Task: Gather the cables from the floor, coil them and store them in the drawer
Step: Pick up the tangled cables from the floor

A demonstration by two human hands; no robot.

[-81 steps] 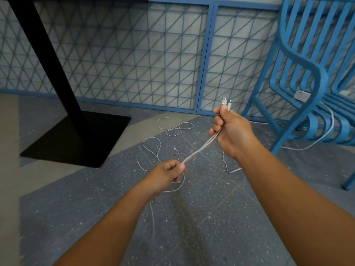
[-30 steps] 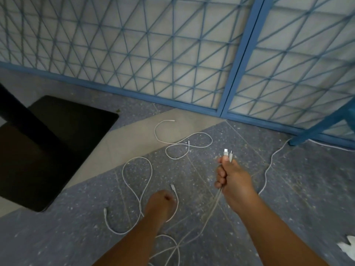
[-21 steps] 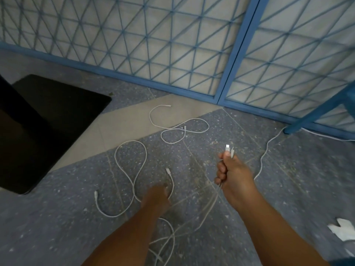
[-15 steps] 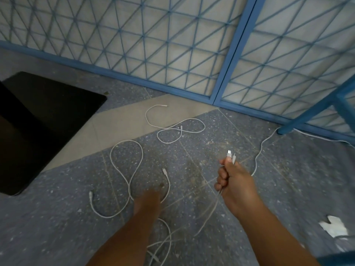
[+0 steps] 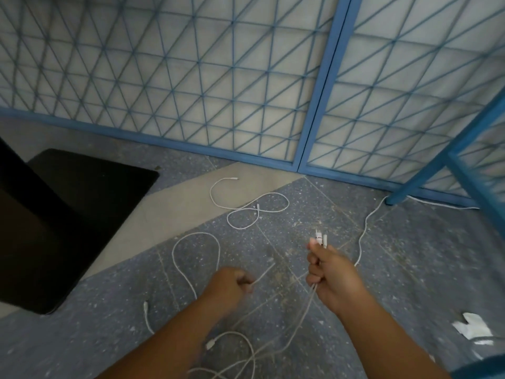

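My right hand (image 5: 332,277) is closed around a bundle of thin white cables (image 5: 306,307), their plugs (image 5: 320,238) sticking up above my fist and the strands trailing down to the floor. My left hand (image 5: 228,285) pinches one end of a white cable (image 5: 191,258) that loops across the grey floor. Another white cable (image 5: 246,212) lies curled further off, near the fence. A longer white cable (image 5: 364,233) runs from my right hand's side toward the blue chair leg. No drawer is in view.
A black table base (image 5: 82,203) and post fill the left. A blue lattice fence (image 5: 218,86) closes the back. Blue chair legs (image 5: 442,157) stand at the right. A white scrap (image 5: 472,324) lies on the floor at the lower right.
My left hand let go of the held bundle, reached down to the floor and closed on the end of the looped cable, lifting it. My right hand kept its grip on the bundle.
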